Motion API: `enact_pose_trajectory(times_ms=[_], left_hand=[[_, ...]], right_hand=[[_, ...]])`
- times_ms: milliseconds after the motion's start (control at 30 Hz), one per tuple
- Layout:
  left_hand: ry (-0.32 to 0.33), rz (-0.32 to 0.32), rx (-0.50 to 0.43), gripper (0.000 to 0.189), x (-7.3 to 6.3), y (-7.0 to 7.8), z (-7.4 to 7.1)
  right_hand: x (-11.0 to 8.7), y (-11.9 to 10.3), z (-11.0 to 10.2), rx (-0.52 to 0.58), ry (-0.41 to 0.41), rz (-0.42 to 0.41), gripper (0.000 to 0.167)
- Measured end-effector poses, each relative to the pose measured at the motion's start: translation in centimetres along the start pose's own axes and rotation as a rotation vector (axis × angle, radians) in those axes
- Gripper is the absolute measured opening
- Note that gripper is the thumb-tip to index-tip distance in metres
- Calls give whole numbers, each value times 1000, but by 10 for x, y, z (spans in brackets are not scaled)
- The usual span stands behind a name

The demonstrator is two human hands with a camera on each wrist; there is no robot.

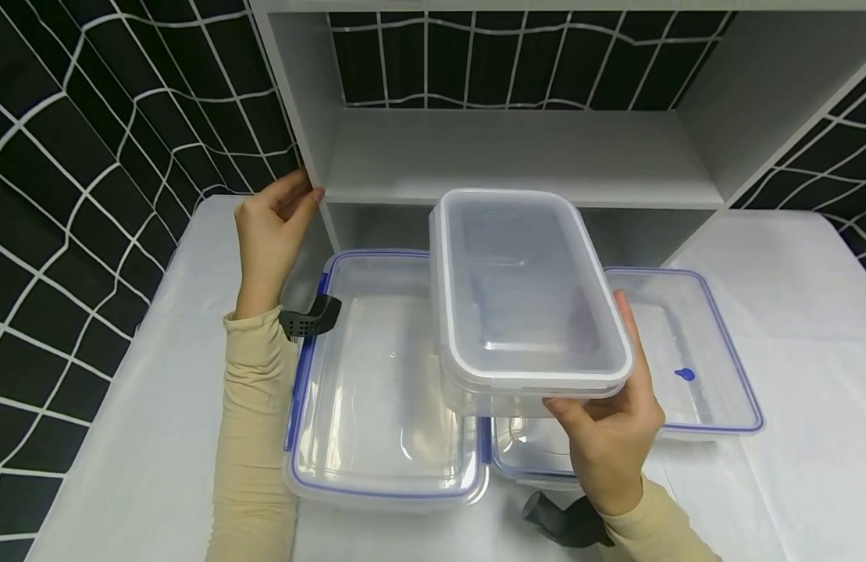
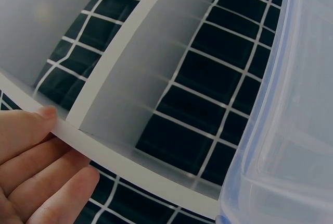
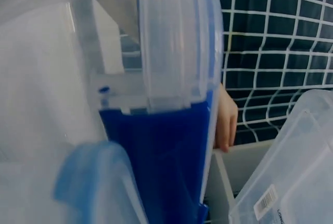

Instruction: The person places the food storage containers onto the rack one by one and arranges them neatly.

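Open-fronted shelf [image 1: 524, 156], left hand [image 1: 272, 234] pinching its edge [image 2: 117, 160], right hand [image 1: 618, 437] holding container [image 1: 524, 289]

head: above, forward-down | left wrist: near shelf [image 2: 115, 52] | right wrist: near containers [image 3: 177, 47] | head+left share shelf

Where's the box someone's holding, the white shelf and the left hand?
Held box [image 1: 527, 285], head view: middle of its top.
White shelf [image 1: 510, 152], head view: bare board surface.
Left hand [image 1: 272, 232], head view: near thumb's base.
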State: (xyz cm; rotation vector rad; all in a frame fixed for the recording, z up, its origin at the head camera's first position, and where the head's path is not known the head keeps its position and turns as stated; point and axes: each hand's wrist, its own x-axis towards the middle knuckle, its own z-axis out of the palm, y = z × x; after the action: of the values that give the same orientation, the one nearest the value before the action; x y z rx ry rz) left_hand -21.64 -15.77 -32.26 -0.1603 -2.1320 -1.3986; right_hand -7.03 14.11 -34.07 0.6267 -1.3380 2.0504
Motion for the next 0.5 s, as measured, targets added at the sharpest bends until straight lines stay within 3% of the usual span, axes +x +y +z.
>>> enact_pose_trajectory(times_ms=[233,500], left_hand=[[-12,5,-18,27,1,-2,1],[6,46,-15,27,0,-3,1]], right_hand=[[9,-2,-8,-12,-12,2,83],[28,-5,-8,-10,69,-75,84]])
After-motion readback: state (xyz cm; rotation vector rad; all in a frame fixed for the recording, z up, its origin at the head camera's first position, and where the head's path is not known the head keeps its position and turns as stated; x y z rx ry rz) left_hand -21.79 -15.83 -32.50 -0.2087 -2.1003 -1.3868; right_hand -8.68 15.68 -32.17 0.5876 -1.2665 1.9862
